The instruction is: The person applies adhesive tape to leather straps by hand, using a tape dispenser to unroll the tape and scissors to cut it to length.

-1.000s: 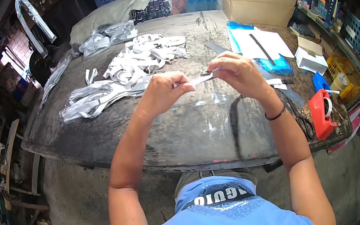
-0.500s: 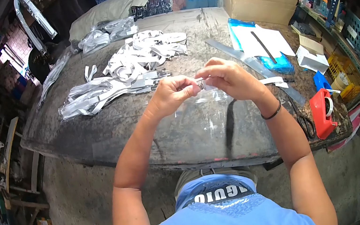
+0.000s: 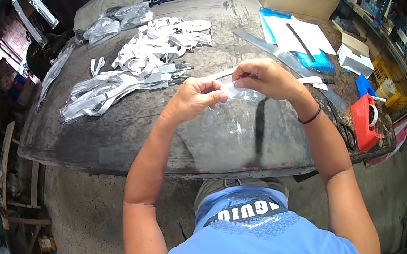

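Work surface: dark, worn table [image 3: 212,149]. Both bare hands are up over it, close together, at about its middle.

Left hand [image 3: 194,99]: thumb and index finger pinched on a small pale piece [image 3: 231,90], at its 9 o'clock end. Right hand [image 3: 266,80]: fingertips closed on the same piece at its 3 o'clock end. Piece is white, partly see-through; exact form hidden by the fingers. A thin white strip [image 3: 224,74] shows just past the fingertips; cannot tell whether it joins the piece.

Step in hand, as judged: fine two-handed fingertip handling of the piece, between the hands. From here the handling calls for a steady left pinch, small right finger adjustments and the piece's edges kept in line; a loose grip could let it slip or crease.

Around the hands: white strap pile [image 3: 163,45] at 11 o'clock; flat strap bundle [image 3: 106,93] at 9; short white strip [image 3: 311,80] at 3; scissors [image 3: 346,134] and red tape dispenser [image 3: 364,124] at 4, side by side.
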The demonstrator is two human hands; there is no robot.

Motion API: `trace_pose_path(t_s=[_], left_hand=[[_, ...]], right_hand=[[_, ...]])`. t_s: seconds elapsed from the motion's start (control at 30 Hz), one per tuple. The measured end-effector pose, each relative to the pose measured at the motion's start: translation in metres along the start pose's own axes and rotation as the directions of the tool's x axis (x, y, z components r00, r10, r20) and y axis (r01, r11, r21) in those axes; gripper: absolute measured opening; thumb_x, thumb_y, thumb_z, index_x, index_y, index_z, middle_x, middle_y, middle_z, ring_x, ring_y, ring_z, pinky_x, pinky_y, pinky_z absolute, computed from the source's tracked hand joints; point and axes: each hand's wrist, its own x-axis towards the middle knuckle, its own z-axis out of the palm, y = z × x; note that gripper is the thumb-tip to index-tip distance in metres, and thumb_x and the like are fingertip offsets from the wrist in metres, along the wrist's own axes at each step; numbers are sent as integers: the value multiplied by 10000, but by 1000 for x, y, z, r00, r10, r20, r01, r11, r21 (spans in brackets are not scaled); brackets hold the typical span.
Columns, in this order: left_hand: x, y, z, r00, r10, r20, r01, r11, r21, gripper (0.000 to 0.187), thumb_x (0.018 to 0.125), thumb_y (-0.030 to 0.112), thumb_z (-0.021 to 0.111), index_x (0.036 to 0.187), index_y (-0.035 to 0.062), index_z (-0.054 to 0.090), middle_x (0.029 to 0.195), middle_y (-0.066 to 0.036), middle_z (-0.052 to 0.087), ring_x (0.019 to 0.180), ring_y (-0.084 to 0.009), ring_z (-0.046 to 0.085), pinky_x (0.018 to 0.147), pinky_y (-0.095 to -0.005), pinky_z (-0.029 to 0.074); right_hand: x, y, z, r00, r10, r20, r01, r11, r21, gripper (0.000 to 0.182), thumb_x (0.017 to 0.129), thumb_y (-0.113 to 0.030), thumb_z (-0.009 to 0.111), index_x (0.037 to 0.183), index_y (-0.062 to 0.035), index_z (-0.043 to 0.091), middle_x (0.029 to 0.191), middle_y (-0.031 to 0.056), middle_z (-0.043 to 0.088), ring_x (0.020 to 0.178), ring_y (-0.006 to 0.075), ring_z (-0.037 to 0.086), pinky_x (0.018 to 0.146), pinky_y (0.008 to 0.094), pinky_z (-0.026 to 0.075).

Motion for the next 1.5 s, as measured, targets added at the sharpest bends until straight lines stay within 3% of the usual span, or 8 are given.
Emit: trace_pose_path(t_s=[0.43, 0.77, 0.9, 1.1, 1.17, 1.23, 1.3, 1.5], left_hand=[[3, 2, -6, 998, 42, 38, -49, 974, 221, 210, 890, 199, 667, 940, -4, 688, 801, -6, 658, 751, -72, 588, 683, -232, 471], [5, -20, 2, 943, -279, 184, 249, 953, 170, 204, 849, 160, 721, 965, 2, 666, 779, 14, 632, 702, -53, 554, 623, -219, 441], [16, -32, 4, 953, -226, 201, 162, 942, 294, 198, 868, 167, 683, 956, -7, 654, 805, -38, 662, 681, -94, 602, 615, -254, 480], [21, -42, -1, 961, -225, 163, 188, 958, 214, 203, 873, 123, 683, 1016, -19, 657, 826, -40, 666, 698, -94, 605, 629, -251, 489], [21, -42, -1, 961, -220, 169, 178, 957, 230, 196, 875, 123, 682, 1010, -18, 659, 828, -45, 669, 704, -95, 607, 634, -252, 492], [22, -45, -1, 959, -213, 187, 174, 963, 206, 210, 870, 142, 692, 1000, -20, 662, 827, -43, 672, 712, -93, 609, 639, -253, 490], [24, -43, 1, 980, -111, 166, 53, 945, 322, 233, 867, 174, 706, 995, -16, 663, 815, -35, 671, 718, -89, 609, 637, -252, 484], [21, -42, -4, 950, -274, 148, 235, 943, 237, 219, 854, 169, 712, 973, -7, 659, 792, -38, 663, 728, -97, 614, 643, -252, 484]], right_hand=[[-11, 11, 2, 995, 84, 48, -86, 996, 35, 170, 884, -162, 672, 963, -37, 588, 730, 60, 559, 666, 148, 526, 611, 298, 429], [-30, 39, 46, 987, 137, 83, -151, 971, 187, 177, 831, -151, 699, 941, -59, 595, 790, 109, 619, 744, 242, 608, 674, 364, 471], [-31, 45, 65, 987, 158, 1, -154, 960, 234, 174, 853, -128, 664, 977, -41, 579, 838, 141, 616, 810, 298, 621, 718, 379, 484], [-48, 60, 71, 806, 326, -495, -289, 945, 151, 179, 899, -184, 619, 908, -6, 603, 823, 141, 584, 762, 286, 570, 712, 365, 455], [-55, 50, 80, 843, 332, -423, -273, 942, 195, 206, 899, -197, 623, 888, 7, 597, 796, 159, 587, 756, 303, 584, 698, 375, 458], [-56, 43, 90, 879, 256, -403, -208, 965, 161, 151, 896, -158, 640, 893, -13, 596, 720, 45, 541, 653, 122, 499, 602, 279, 422], [-52, 43, 101, 854, 374, -360, -299, 921, 249, 204, 863, -196, 682, 862, -8, 603, 713, 41, 550, 645, 113, 504, 584, 282, 422], [-40, 52, 106, 886, 432, -168, -345, 857, 383, 267, 861, -287, 665, 886, -22, 646, 826, 139, 614, 774, 239, 599, 690, 359, 466]])
